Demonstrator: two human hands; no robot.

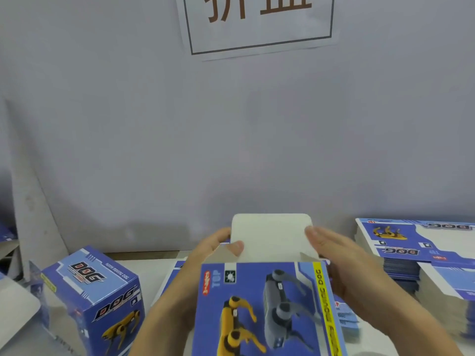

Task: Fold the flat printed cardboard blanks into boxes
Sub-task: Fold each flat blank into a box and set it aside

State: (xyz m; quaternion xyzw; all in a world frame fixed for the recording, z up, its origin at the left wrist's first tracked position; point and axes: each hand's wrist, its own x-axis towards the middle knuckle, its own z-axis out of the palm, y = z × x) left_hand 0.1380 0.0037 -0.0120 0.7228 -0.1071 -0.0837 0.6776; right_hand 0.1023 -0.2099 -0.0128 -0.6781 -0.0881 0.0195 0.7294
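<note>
A blue printed box [264,304] with yellow and grey robot dogs on its face is held up at bottom centre. Its white end flap [272,235] stands up at the far end. My left hand [213,249] grips the box's left far corner, thumb pressed on the white flap. My right hand [331,255] lies along the right side, fingers stretched against the flap's right edge. A finished folded box [100,299] stands at the left. A stack of flat printed blanks [416,242] lies at the right.
A grey wall with a paper sign [259,21] rises just behind the table. More flat blanks lie under the held box [172,276] and at the far right front [447,286]. White cardboard pieces sit at the left edge [15,304].
</note>
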